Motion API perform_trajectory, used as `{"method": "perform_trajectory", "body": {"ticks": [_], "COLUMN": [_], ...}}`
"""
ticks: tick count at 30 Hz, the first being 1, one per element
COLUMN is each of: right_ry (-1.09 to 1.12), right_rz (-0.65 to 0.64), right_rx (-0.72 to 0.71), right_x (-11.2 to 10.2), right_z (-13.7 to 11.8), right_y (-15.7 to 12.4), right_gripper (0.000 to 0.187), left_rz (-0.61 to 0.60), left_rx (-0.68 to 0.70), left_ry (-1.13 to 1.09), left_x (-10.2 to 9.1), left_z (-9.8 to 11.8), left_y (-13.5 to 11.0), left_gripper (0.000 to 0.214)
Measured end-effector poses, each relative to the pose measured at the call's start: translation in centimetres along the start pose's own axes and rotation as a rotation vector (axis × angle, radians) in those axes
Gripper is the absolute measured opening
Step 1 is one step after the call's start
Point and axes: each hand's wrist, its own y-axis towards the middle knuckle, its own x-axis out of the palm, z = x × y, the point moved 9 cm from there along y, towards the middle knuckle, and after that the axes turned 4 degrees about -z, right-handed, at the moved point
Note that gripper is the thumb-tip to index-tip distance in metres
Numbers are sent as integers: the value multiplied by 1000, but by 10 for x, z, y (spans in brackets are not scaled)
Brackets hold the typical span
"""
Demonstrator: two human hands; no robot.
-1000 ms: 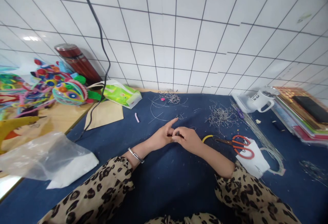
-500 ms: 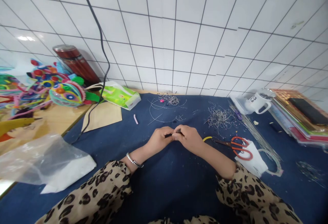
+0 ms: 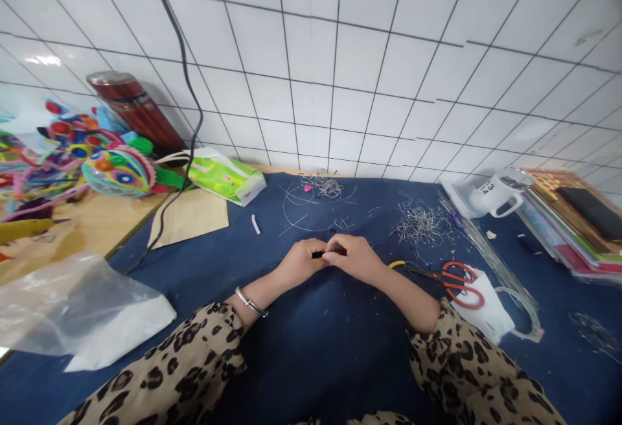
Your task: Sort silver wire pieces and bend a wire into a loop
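- Dark and slim, a small stick-like piece [image 3: 318, 254] is pinched between two hands over the middle of the tabletop, just above the cloth. Its long axis runs left to right, roughly level, with one end toward each hand. It is too small to tell what it is made of.
- The left hand [image 3: 297, 263] is curled closed, fingertips gripping the piece's left end. The right hand [image 3: 358, 260] is closed the same way on the right end. The fingertips of the two hands nearly touch, a two-ended pinch that looks meant to steady something so small.
- A silver bangle [image 3: 251, 302] circles the left wrist.
- A navy-blue felt cloth [image 3: 311, 360] covers the tabletop, and both forearms rest on it.
- Orange-handled scissors [image 3: 454, 276] lie just right of the right hand, blades pointing toward it and handles on a white paper scrap [image 3: 488, 315], apparently kept within reach.
- A heap of short silver wire offcuts [image 3: 420, 224] sits beyond the right hand. Thin wire loops [image 3: 311, 208] lie toward the far edge.
- A white enamel mug [image 3: 495, 193] stands near the far right corner, beside a stack of coloured sheets [image 3: 568, 227] along the right edge.
- Toward the far left are a green-and-white packet [image 3: 226, 179] and a tan paper sheet [image 3: 189, 218]. A clear plastic bag [image 3: 63, 302] lies at the left edge.
- Bright multicoloured craft figures [image 3: 116, 172] and a dark red cylindrical flask [image 3: 133, 111] stand in the far left corner.
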Motion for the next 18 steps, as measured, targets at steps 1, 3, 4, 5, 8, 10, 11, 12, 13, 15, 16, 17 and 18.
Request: {"method": "perform_trajectory", "body": {"ticks": [1, 3, 4, 5, 8, 10, 11, 12, 13, 15, 16, 17, 18], "right_ry": [2, -5, -14, -26, -75, -88, -87, -81, -75, -68, -67, -67, -70], "right_rz": [2, 5, 6, 10, 18, 4, -6, -16, -23, -21, -21, -22, -21], "right_rx": [2, 2, -3, -12, -36, -28, -18, -9, -4, -8, -12, -13, -12], "right_x": [0, -2, -4, -5, -8, -7, -5, -4, -2, -1, -1, 0, 0], "right_z": [0, -3, -5, -7, -11, -9, -7, -4, -3, -1, 0, 0, -1], "right_y": [0, 1, 1, 1, -1, -1, -1, -1, 0, 0, 1, 1, 1], "right_gripper": [6, 7, 7, 7, 8, 9, 10, 10, 10, 9, 9, 9, 8], "left_rz": [3, 17, 27, 40, 72, 57, 43, 29, 24, 32, 38, 44, 49], "left_rx": [-8, -18, -20, -18, 20, 56, 67, 68, 63, 51, 45, 42, 40], "left_ry": [5, 14, 19, 21, 9, -2, -3, 2, 9, 22, 26, 30, 34], "left_x": [0, -1, -2, -3, -6, -4, -2, 0, 1, 2, 2, 1, 1], "left_z": [-1, -1, 0, 1, 8, 13, 13, 13, 11, 8, 6, 5, 5], "left_y": [0, -1, -1, -2, -2, -1, -1, 0, 1, 1, 2, 2, 2], "left_gripper": [6, 7, 9, 10, 11, 12, 13, 14, 14, 14, 14, 14, 13]}}
